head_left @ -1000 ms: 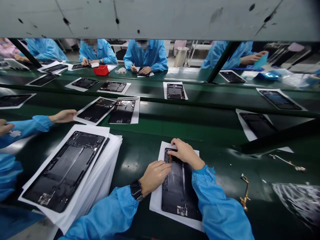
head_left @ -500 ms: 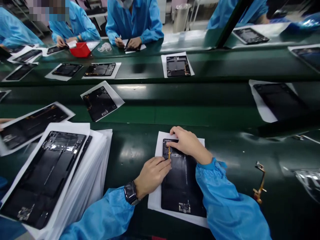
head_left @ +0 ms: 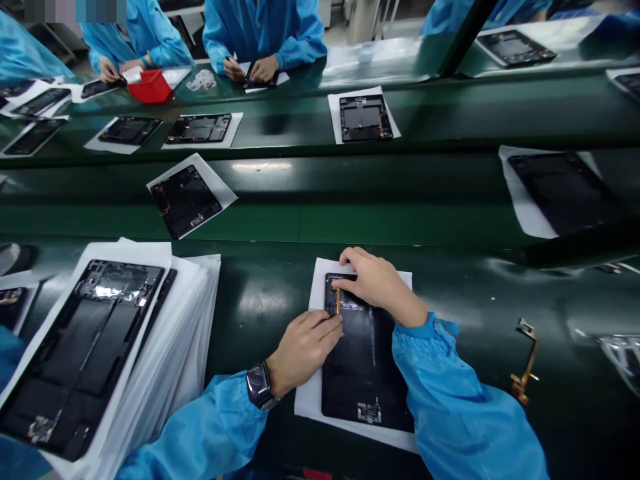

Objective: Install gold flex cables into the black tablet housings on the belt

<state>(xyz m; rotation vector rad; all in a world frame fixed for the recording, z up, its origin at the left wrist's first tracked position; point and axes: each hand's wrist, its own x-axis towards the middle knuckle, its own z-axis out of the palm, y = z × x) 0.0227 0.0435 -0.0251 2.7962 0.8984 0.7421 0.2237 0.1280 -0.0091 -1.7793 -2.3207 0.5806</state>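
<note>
In the head view, my two bare hands were over one flat, black, rectangular device housing [head_left: 350,367], which lay on one white paper sheet [head_left: 307,400] on the glossy dark-green bench [head_left: 260,303] straight in front of me. One narrow orange ribbon strip [head_left: 339,301] ran along the housing's upper left part, between my hands. My left hand [head_left: 305,350] had its fingers bent close together, the tips at the strip's lower end; I could not tell whether they pinched it. My right hand [head_left: 377,283] reached over the top edge, thumb and forefinger apart in a C, the thumb at the strip's upper end; whether it had hold of anything, I could not tell. One black square-faced watch [head_left: 259,383] sat on my left wrist.

To my right lay one loose, gold-orange ribbon part with metal ends [head_left: 525,363]. To my left stood one thick stack of white sheets [head_left: 187,347] with one black housing on top [head_left: 80,367] (the dark edge of another showed just beneath it).

Beyond the bench, two black housings on white sheets lay in the sunken green channel [head_left: 320,223], one left, one right. Farther off stood one red plastic bin [head_left: 149,87], beside one white tangle [head_left: 201,80].
</note>
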